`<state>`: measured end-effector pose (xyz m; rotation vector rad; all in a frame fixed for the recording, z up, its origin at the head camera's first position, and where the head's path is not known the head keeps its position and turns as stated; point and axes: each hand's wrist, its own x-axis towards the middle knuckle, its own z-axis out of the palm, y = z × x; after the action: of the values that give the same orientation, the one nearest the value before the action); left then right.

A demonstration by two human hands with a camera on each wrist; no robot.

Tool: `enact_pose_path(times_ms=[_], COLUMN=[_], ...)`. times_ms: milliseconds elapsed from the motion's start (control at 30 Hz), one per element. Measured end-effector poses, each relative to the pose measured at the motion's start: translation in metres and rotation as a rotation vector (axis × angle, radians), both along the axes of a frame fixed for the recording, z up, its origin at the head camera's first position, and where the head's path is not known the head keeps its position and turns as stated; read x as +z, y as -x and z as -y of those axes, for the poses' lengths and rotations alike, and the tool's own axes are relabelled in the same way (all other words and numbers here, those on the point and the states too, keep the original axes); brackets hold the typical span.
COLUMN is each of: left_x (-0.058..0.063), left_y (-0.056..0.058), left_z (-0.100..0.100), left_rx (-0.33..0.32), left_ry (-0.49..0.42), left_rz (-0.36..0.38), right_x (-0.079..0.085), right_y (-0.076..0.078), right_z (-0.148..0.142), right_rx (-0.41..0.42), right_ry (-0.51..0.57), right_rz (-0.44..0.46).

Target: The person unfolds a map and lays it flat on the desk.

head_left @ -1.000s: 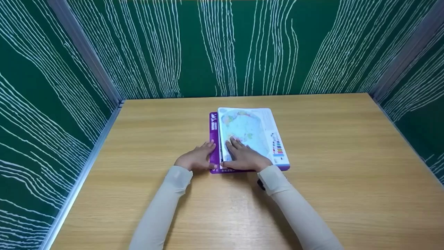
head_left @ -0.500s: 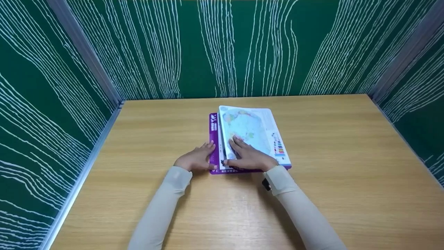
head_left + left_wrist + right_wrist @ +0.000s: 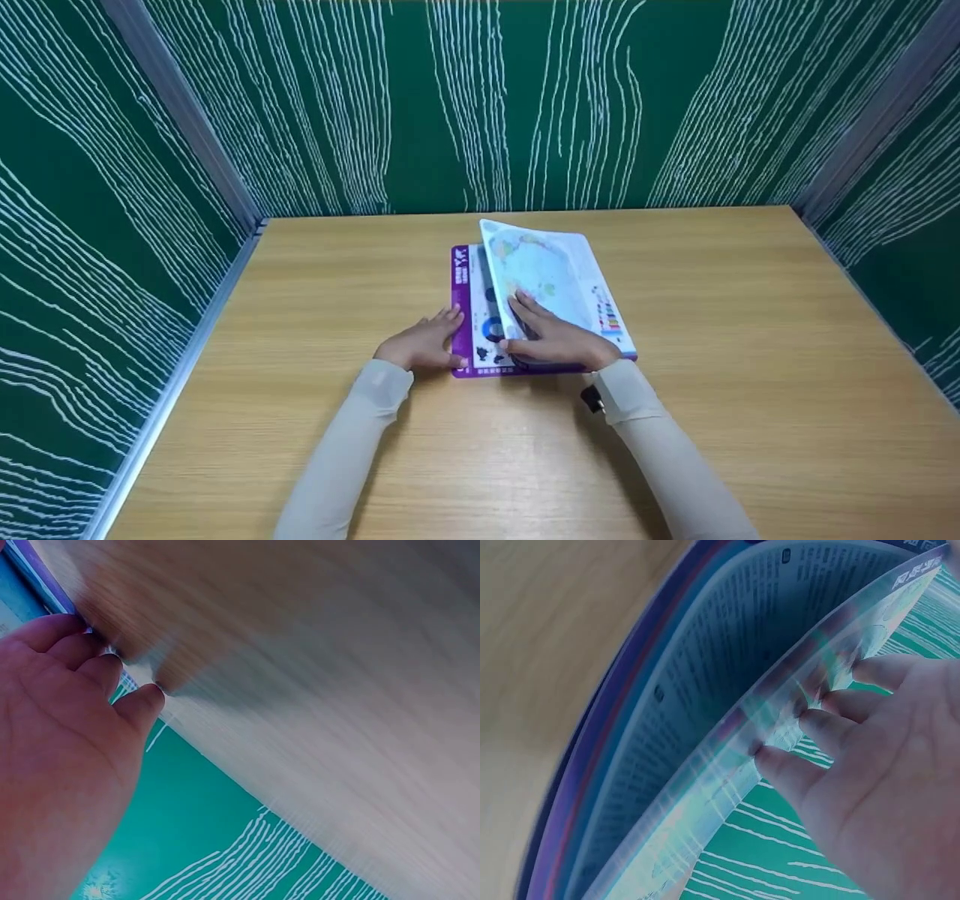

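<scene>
A map book with purple-bordered pages lies open on the table. Its top leaf, a page printed with a pale blue map, stands tilted with its left edge raised. My right hand holds that page near its lower left, fingers spread over the map side and thumb at the edge. In the right wrist view the page bows away from printed pages beneath. My left hand rests at the book's left edge, thumb and fingertips touching the purple border; its fingers are only gently bent in the left wrist view.
The wooden table extends on both sides of the book. Green walls with white wavy lines enclose it at the back and sides, joined by grey posts. A dark wrist device shows at the right cuff.
My right hand has moved right, carrying the page's left edge up and rightward. More of the purple-bordered page beneath now shows. My left hand has stayed almost in place.
</scene>
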<state>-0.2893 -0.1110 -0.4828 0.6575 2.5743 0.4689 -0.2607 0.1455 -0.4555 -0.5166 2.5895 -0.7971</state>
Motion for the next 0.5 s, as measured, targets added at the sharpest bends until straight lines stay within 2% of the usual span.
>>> enact_pose_path(times_ms=[500], left_x=[0.001], left_y=[0.001], left_z=[0.009], left_rx=[0.028], left_ry=[-0.017], left_rz=[0.024], right_x=[0.003], right_y=[-0.004], right_z=[-0.021], right_rx=[-0.033], right_ry=[0.079], right_rz=[0.002])
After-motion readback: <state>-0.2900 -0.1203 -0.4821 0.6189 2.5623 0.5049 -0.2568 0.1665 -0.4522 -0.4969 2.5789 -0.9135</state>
